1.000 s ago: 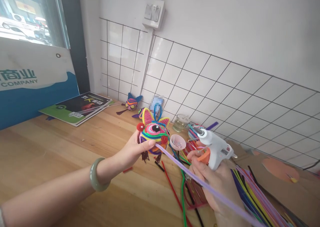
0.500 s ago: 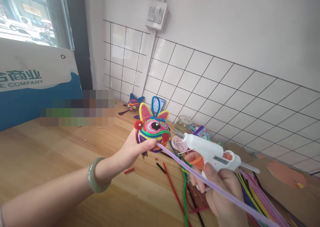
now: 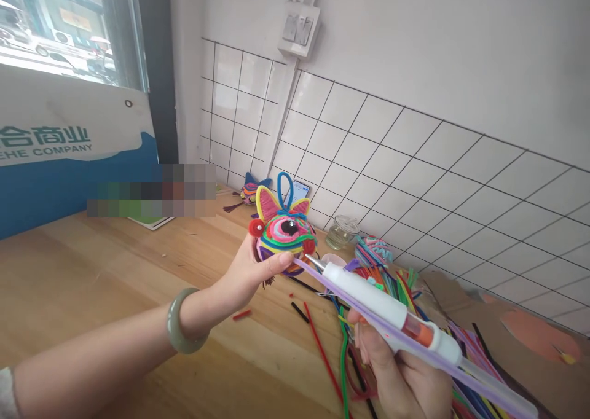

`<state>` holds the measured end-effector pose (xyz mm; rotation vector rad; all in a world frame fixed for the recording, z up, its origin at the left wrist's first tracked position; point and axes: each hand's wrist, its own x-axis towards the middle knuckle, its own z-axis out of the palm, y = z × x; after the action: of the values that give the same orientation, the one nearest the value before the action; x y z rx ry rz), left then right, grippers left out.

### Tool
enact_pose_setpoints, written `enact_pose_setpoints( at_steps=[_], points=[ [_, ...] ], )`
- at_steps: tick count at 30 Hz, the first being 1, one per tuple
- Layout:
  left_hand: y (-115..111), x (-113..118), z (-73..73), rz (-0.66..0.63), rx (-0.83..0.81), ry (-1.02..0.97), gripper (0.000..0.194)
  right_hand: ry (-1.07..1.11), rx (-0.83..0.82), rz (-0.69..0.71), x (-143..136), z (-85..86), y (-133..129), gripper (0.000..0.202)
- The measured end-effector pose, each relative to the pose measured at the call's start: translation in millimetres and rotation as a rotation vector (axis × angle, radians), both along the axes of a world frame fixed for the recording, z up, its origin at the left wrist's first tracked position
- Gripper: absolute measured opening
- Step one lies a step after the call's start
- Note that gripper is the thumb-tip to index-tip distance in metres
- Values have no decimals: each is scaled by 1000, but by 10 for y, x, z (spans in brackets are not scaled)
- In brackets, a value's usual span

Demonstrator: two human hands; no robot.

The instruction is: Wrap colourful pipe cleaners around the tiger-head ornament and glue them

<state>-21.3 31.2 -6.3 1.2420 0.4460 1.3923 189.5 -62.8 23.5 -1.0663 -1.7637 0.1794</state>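
My left hand (image 3: 258,268) is closed around a colourful pipe-cleaner animal head (image 3: 286,234) with pink-and-yellow ears, a black eye and a blue loop on top. Under my left thumb runs one end of a long lilac pipe cleaner (image 3: 369,314), which trails down to the lower right. My right hand (image 3: 396,364) grips a white hot glue gun (image 3: 369,293) with an orange trigger, a clear glue stick jutting from its back. The metal nozzle points at the lower right side of the head, close to the lilac strip's end; whether it touches, I cannot tell.
Loose pipe cleaners (image 3: 322,351) lie on the wooden table (image 3: 138,284). Behind are a second animal head (image 3: 251,188), a phone (image 3: 298,191), a glass jar (image 3: 341,231) and a pastel bundle (image 3: 374,250). Brown cardboard (image 3: 479,321) lies at right, below a wire grid (image 3: 369,142).
My right hand has turned the glue gun and brought its nozzle down and left, up to the head. My left hand still holds the head. The view has shifted slightly.
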Motion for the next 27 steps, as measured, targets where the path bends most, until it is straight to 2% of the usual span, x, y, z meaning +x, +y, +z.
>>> enact_pose_setpoints(
  at_steps=[5, 10, 20, 27],
  points=[
    [-17, 20, 53, -33, 24, -64, 53, -36, 1, -70, 27, -115, -23, 16],
    [-20, 19, 52, -31, 27, -52, 49, 13, -19, -132, -58, -96, -55, 20],
    [-23, 23, 53, -15, 25, -54, 46, 44, -20, -163, -143, -94, -79, 21],
    [-15, 24, 39, -36, 38, -54, 45, -51, 16, -150, -32, -132, -59, 18]
  ],
)
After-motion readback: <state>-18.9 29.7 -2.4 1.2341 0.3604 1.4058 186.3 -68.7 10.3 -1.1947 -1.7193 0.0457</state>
